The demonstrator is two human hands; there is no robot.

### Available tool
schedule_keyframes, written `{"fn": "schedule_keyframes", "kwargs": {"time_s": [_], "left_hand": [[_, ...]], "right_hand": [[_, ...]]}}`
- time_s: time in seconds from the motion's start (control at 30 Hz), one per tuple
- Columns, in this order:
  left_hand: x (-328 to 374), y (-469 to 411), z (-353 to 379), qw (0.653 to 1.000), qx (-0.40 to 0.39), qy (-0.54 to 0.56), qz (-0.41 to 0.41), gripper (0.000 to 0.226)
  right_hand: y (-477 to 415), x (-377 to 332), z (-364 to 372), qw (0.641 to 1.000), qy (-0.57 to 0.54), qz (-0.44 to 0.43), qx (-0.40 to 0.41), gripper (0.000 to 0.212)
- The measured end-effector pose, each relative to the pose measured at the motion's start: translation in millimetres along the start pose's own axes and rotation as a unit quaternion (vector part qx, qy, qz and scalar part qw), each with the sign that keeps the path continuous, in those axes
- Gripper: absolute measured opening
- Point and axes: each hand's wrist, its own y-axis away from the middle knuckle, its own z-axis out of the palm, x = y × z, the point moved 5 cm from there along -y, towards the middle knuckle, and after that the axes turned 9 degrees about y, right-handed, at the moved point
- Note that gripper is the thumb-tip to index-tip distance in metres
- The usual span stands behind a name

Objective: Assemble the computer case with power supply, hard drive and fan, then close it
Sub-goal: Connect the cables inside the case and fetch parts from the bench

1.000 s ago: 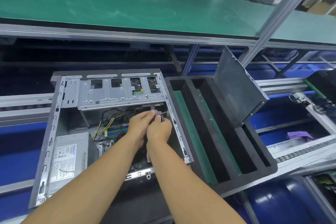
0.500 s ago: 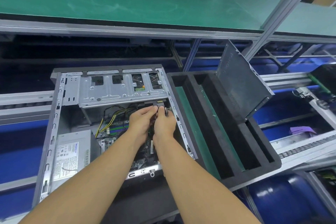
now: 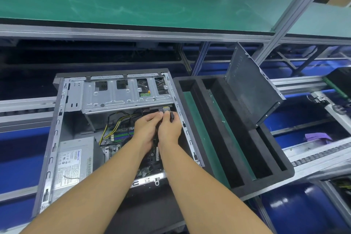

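The open grey computer case (image 3: 57,129) lies on its side in front of me. The silver power supply (image 3: 76,159) with a white label sits in its lower left corner. A silver drive cage (image 3: 121,97) spans the top, with the hard drive's edge (image 3: 152,109) showing under it. My left hand (image 3: 146,129) and right hand (image 3: 169,129) are close together inside the case, just below the cage's right end. Their fingertips pinch a black cable connector (image 3: 171,117) near the drive. The motherboard (image 3: 121,135) is partly hidden by my hands.
A black foam tray (image 3: 235,157) with long slots stands right of the case, and the dark side panel (image 3: 248,85) leans upright in it. A green-topped shelf (image 3: 133,0) runs above. Conveyor rails (image 3: 313,150) pass on the right, blue surfaces below.
Both hands have crept a little further up toward the drive cage's right end with the connector. The view has shifted slightly.
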Motion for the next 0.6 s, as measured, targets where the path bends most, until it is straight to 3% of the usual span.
{"fn": "schedule_keyframes", "kwargs": {"time_s": [0.37, 0.6], "left_hand": [[0.6, -1.1, -1.7, 1.000, -0.001, -0.010, 0.003, 0.011], [0.6, -1.1, -0.4, 1.000, 0.005, -0.015, 0.008, 0.015]], "right_hand": [[-0.2, -0.2, 5.5, 0.998, -0.024, 0.042, -0.033, 0.023], [1.0, -1.5, 2.9, 0.999, -0.018, 0.020, -0.019, 0.026]]}}
